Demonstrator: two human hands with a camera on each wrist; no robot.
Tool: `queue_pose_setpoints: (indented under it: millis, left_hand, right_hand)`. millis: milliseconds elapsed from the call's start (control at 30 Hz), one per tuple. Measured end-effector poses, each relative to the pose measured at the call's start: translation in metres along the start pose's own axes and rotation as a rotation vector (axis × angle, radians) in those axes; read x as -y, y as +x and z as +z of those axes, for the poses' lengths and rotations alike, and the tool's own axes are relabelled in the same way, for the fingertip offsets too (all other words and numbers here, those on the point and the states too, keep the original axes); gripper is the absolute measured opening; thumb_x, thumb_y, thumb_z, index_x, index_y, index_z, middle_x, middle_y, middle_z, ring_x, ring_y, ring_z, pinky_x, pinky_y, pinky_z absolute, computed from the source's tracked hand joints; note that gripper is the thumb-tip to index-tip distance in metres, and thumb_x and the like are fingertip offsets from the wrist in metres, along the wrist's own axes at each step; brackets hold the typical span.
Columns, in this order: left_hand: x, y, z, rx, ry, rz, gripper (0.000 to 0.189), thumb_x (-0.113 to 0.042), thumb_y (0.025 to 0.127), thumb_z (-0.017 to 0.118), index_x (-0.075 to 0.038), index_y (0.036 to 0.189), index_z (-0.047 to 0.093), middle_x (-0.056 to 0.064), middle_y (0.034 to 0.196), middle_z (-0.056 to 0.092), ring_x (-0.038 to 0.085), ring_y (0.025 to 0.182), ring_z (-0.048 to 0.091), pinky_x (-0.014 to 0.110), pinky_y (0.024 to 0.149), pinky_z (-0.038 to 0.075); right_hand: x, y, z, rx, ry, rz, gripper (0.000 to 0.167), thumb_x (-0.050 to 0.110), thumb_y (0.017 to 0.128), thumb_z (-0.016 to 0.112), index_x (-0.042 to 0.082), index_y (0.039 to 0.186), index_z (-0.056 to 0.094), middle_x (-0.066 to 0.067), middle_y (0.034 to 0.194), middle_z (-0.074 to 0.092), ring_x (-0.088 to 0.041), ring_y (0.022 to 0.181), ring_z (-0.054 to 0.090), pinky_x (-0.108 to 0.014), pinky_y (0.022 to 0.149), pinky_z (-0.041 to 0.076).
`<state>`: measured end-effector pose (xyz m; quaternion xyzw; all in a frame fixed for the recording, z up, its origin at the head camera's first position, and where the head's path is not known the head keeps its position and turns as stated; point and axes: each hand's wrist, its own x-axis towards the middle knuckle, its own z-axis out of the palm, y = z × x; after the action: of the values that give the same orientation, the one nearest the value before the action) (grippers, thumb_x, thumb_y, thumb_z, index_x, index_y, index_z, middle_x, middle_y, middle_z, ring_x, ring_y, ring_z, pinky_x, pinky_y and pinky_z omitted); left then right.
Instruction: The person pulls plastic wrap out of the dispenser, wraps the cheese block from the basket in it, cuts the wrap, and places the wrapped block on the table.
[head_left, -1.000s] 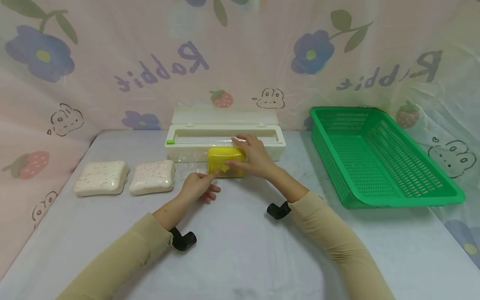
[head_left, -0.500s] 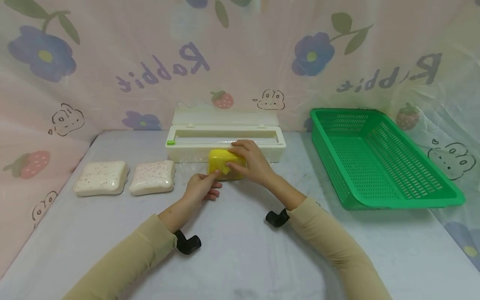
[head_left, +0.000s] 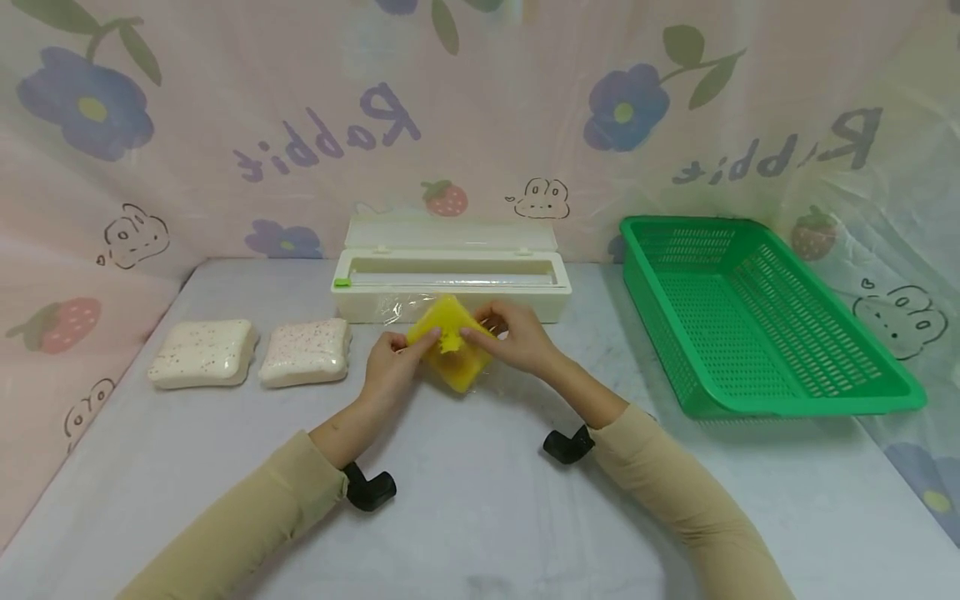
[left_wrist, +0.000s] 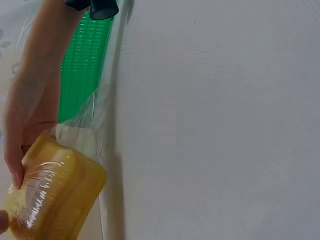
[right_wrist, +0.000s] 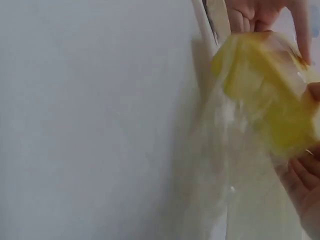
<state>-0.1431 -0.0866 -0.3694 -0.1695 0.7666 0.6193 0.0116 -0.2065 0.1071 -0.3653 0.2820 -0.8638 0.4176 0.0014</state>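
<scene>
A yellow block (head_left: 453,346) wrapped in clear plastic film is held up in front of the cling film dispenser (head_left: 450,304), turned so that one corner points down. My left hand (head_left: 392,367) grips its left corner, thumb on the near face. On the opposite corner my right hand (head_left: 525,340) pinches it, thumb also in front. Loose clear film (right_wrist: 225,150) trails from the block in the right wrist view, where the block is blurred. Shiny film is stretched over its face in the left wrist view.
Two white, red-speckled blocks, a left one (head_left: 202,354) and a right one (head_left: 305,353), lie on the table at left. A green plastic basket (head_left: 806,408) stands at right. The dispenser's lid (head_left: 450,235) is raised, with a patterned curtain (head_left: 487,108) behind.
The yellow block was level and close against the dispenser; it is now turned cornerwise and nearer me. My right hand has shifted from its upper right side to its right corner.
</scene>
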Motion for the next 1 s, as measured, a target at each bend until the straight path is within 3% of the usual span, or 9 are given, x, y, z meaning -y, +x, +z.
queue_pose_setpoints:
  millis: [167,300,400,533,633,767,833,1000]
  left_hand:
    - [-0.004,0.000,0.001,-0.054,-0.105,0.042,0.038,-0.037,0.088,0.067,-0.009,0.091,0.040,0.001,0.085,0.041,0.012,0.077,0.042,0.019,0.065,0.037]
    - [-0.005,0.002,0.003,-0.068,-0.156,0.060,0.038,-0.028,0.087,0.069,-0.006,0.102,0.043,0.002,0.089,0.047,0.010,0.077,0.044,0.016,0.064,0.037]
    - [-0.005,0.004,0.004,-0.025,-0.201,0.067,0.046,-0.020,0.087,0.070,-0.003,0.119,0.041,0.007,0.106,0.056,0.011,0.089,0.052,0.014,0.072,0.043]
    - [-0.006,0.006,0.007,0.058,-0.212,0.077,0.058,-0.012,0.086,0.069,-0.005,0.133,0.036,0.014,0.125,0.059,0.020,0.106,0.058,0.019,0.086,0.046]
    - [-0.005,0.008,0.008,0.114,-0.182,0.095,0.060,-0.009,0.087,0.068,-0.008,0.136,0.034,0.016,0.127,0.060,0.020,0.103,0.062,0.024,0.091,0.046]
    - [-0.005,0.011,0.011,0.188,-0.128,0.107,0.064,-0.008,0.087,0.066,-0.012,0.141,0.031,0.017,0.125,0.062,0.019,0.101,0.063,0.027,0.094,0.045]
    - [-0.005,0.012,0.013,0.216,-0.102,0.101,0.067,-0.008,0.087,0.065,-0.012,0.143,0.029,0.016,0.124,0.063,0.024,0.106,0.061,0.029,0.094,0.044]
    - [-0.007,0.015,0.018,0.247,-0.068,0.091,0.071,-0.007,0.087,0.065,-0.012,0.146,0.025,0.015,0.126,0.062,0.029,0.111,0.060,0.034,0.100,0.044]
  right_hand:
    - [0.000,-0.008,-0.002,0.054,0.088,0.126,0.032,0.032,0.085,0.071,0.007,0.104,0.062,-0.007,0.098,0.069,-0.017,0.085,0.064,-0.029,0.074,0.053]
    - [0.000,-0.013,-0.004,0.143,0.209,0.229,0.041,0.029,0.086,0.068,0.007,0.119,0.057,-0.008,0.097,0.072,-0.015,0.084,0.065,-0.027,0.073,0.049]
    - [0.000,-0.018,-0.005,0.222,0.286,0.312,0.052,0.029,0.087,0.066,0.006,0.131,0.050,-0.011,0.098,0.072,-0.013,0.080,0.065,-0.026,0.072,0.050]
    - [-0.002,-0.025,-0.005,0.310,0.338,0.425,0.062,0.032,0.087,0.066,0.006,0.139,0.045,-0.012,0.106,0.069,-0.015,0.081,0.064,-0.029,0.072,0.056]
    - [-0.004,-0.028,-0.005,0.363,0.353,0.488,0.066,0.035,0.088,0.066,0.007,0.142,0.041,-0.012,0.114,0.066,-0.018,0.086,0.063,-0.032,0.075,0.057]
    - [-0.010,-0.033,-0.004,0.406,0.361,0.501,0.069,0.037,0.088,0.066,0.006,0.143,0.039,-0.012,0.119,0.064,-0.019,0.088,0.064,-0.034,0.076,0.057]
    - [-0.013,-0.035,-0.003,0.416,0.373,0.497,0.069,0.037,0.087,0.067,0.006,0.142,0.040,-0.012,0.119,0.062,-0.020,0.087,0.066,-0.034,0.075,0.058]
    - [-0.014,-0.038,-0.003,0.425,0.410,0.489,0.065,0.036,0.084,0.071,0.007,0.137,0.045,-0.015,0.115,0.059,-0.024,0.083,0.068,-0.037,0.072,0.059]
